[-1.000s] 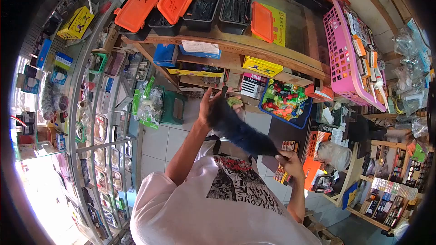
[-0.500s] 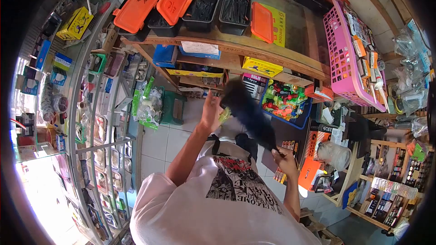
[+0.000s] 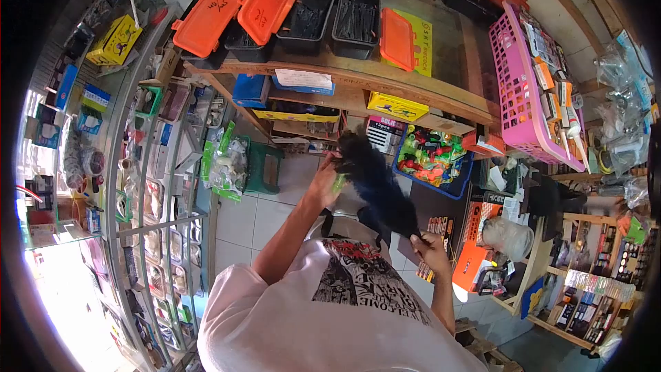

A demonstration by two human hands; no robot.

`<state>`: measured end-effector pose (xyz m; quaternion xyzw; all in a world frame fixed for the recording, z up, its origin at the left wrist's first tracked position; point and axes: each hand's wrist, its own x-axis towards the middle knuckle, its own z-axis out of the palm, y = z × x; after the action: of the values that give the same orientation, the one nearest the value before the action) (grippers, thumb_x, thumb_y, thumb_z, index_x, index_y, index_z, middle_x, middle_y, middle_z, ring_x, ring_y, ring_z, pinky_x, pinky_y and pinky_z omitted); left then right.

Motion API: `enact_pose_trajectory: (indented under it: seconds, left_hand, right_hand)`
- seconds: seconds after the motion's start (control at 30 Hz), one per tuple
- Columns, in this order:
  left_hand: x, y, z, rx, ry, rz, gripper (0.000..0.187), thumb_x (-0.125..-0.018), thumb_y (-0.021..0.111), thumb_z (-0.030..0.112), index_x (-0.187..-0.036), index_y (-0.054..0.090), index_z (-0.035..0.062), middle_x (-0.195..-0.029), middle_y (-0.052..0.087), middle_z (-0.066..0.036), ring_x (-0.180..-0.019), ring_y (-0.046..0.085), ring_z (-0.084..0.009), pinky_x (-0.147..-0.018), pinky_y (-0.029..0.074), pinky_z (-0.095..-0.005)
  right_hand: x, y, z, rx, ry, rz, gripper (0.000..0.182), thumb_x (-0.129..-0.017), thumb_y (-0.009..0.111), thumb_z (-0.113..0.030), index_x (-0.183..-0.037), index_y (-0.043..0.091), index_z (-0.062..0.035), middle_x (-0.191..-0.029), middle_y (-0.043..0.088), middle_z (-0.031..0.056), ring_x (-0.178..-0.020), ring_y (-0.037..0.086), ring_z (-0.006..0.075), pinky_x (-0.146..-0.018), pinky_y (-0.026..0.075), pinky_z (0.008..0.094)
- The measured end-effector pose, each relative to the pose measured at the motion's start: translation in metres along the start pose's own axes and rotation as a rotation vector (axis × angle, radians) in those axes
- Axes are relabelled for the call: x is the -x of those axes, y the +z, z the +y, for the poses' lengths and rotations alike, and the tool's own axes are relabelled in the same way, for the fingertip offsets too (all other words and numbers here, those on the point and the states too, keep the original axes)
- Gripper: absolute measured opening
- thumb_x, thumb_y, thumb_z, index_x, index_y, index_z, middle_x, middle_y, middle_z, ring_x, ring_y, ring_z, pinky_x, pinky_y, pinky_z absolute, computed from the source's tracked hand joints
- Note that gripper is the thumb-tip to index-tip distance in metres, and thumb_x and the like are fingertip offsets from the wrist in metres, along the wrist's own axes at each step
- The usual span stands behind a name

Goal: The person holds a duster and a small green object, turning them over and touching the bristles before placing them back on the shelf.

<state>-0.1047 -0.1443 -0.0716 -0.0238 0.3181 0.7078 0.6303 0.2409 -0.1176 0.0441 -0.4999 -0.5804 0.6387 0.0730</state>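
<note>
A dark, fluffy feather duster (image 3: pixel 382 189) slants across the middle of the view, slightly blurred. Its thin handle end is in my right hand (image 3: pixel 434 253), whose fingers are closed round it at the lower right. My left hand (image 3: pixel 323 182) is raised at the duster's upper left end, fingers stretched towards the feathers; some fingertips are hidden against them. Whether it touches them is unclear. Something yellow-green (image 3: pixel 338 183) shows beside the left palm, too small to make out.
Ahead stands a wooden shelf (image 3: pixel 441 93) with black bins (image 3: pixel 356 17) and orange lids (image 3: pixel 206 22). A pink basket (image 3: pixel 516 89) is at its right end, a blue tray of colourful items (image 3: pixel 432 155) below. Glass display shelves (image 3: pixel 155 224) line the left. A green stool (image 3: pixel 263 169) stands nearby.
My left hand has moved slightly right and down, closer to the duster. The duster is less blurred and has shifted slightly; my right hand still holds its handle.
</note>
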Motion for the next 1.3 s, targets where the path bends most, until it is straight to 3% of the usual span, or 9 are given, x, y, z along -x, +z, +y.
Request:
enact_pose_trajectory:
  seconds: [0.2, 0.37, 0.43, 0.7, 0.87, 1.0, 1.13, 1.2, 1.3]
  left_hand:
    - [0.008, 0.004, -0.003, 0.108, -0.216, -0.306, 0.039, -0.109, 0.044, 0.030, -0.142, 0.052, 0.0114, -0.133, 0.063, -0.007, -0.121, 0.061, -0.0218, -0.103, 0.051, -0.0380]
    - [0.028, 0.026, -0.008, -0.214, 0.300, -0.460, 0.075, -0.101, 0.042, 0.061, -0.156, 0.033, 0.0109, -0.154, 0.045, -0.008, -0.138, 0.047, -0.0294, -0.118, 0.036, -0.0500]
    - [0.018, 0.026, -0.002, 0.178, -0.040, -0.282, 0.088, -0.096, 0.042, 0.071, -0.159, 0.029, 0.0112, -0.158, 0.041, -0.009, -0.140, 0.046, -0.0317, -0.119, 0.034, -0.0511]
    - [0.021, 0.037, 0.023, 0.265, 0.026, -0.628, 0.104, -0.086, 0.038, 0.088, -0.157, 0.035, 0.0124, -0.158, 0.041, -0.010, -0.142, 0.044, -0.0308, -0.120, 0.030, -0.0499]
    - [0.029, 0.056, 0.043, 0.557, 0.018, -0.264, 0.105, -0.084, 0.041, 0.088, -0.153, 0.040, 0.0083, -0.153, 0.045, -0.020, -0.141, 0.043, -0.0396, -0.118, 0.031, -0.0590]
    - [0.001, 0.007, 0.034, 0.392, 0.125, -0.713, 0.101, -0.089, 0.035, 0.085, -0.152, 0.042, 0.0065, -0.155, 0.044, -0.019, -0.143, 0.042, -0.0356, -0.119, 0.032, -0.0521]
    - [0.026, 0.050, 0.051, 0.203, 0.291, -0.054, 0.101, -0.089, 0.035, 0.086, -0.149, 0.044, 0.0046, -0.151, 0.047, -0.020, -0.143, 0.042, -0.0389, -0.116, 0.036, -0.0575]
    - [0.016, 0.028, 0.057, 0.265, 0.233, -0.557, 0.106, -0.086, 0.035, 0.088, -0.152, 0.040, 0.0053, -0.152, 0.047, -0.017, -0.143, 0.043, -0.0340, -0.119, 0.033, -0.0517]
    - [0.022, 0.024, 0.052, 0.381, 0.258, -0.395, 0.109, -0.083, 0.035, 0.092, -0.152, 0.041, 0.0070, -0.153, 0.046, -0.016, -0.141, 0.044, -0.0324, -0.119, 0.032, -0.0507]
  right_hand:
    - [-0.010, 0.032, 0.012, -0.133, 0.049, -0.096, 0.034, -0.103, 0.063, -0.022, -0.073, 0.056, -0.0068, -0.058, 0.048, -0.0049, -0.047, 0.040, 0.0032, -0.043, 0.029, 0.0234]
    - [-0.016, 0.055, 0.012, -0.032, 0.051, -0.050, 0.029, -0.102, 0.063, -0.027, -0.082, 0.063, -0.0061, -0.065, 0.048, -0.0077, -0.057, 0.041, 0.0028, -0.051, 0.034, 0.0244]
    - [-0.016, 0.055, 0.013, -0.015, 0.050, -0.072, 0.027, -0.102, 0.063, -0.027, -0.088, 0.066, -0.0038, -0.067, 0.050, -0.0071, -0.060, 0.042, 0.0036, -0.054, 0.036, 0.0244]
    - [-0.015, 0.055, -0.001, 0.084, -0.106, -0.011, 0.023, -0.102, 0.063, -0.022, -0.106, 0.069, 0.0005, -0.071, 0.053, -0.0057, -0.065, 0.046, 0.0052, -0.058, 0.039, 0.0250]
    - [-0.017, 0.051, -0.007, 0.059, -0.159, 0.010, 0.021, -0.102, 0.063, -0.019, -0.094, 0.068, -0.0001, -0.067, 0.049, -0.0062, -0.060, 0.042, 0.0041, -0.055, 0.035, 0.0249]
    - [-0.012, 0.048, -0.013, 0.156, -0.114, -0.037, 0.024, -0.101, 0.063, -0.018, -0.116, 0.071, -0.0007, -0.074, 0.058, -0.0018, -0.071, 0.050, 0.0060, -0.065, 0.044, 0.0266]
    - [-0.015, 0.050, -0.013, 0.111, -0.097, -0.004, 0.020, -0.102, 0.063, -0.018, -0.106, 0.070, -0.0004, -0.070, 0.053, -0.0042, -0.064, 0.046, 0.0049, -0.059, 0.039, 0.0253]
    - [-0.015, 0.041, -0.019, 0.234, -0.034, -0.143, 0.026, -0.102, 0.062, -0.018, -0.121, 0.070, -0.0026, -0.075, 0.058, -0.0027, -0.070, 0.049, 0.0062, -0.065, 0.044, 0.0269]
    - [-0.015, 0.051, -0.027, 0.111, -0.052, 0.029, 0.022, -0.101, 0.063, -0.018, -0.112, 0.071, -0.0011, -0.073, 0.057, -0.0029, -0.070, 0.049, 0.0065, -0.065, 0.044, 0.0270]
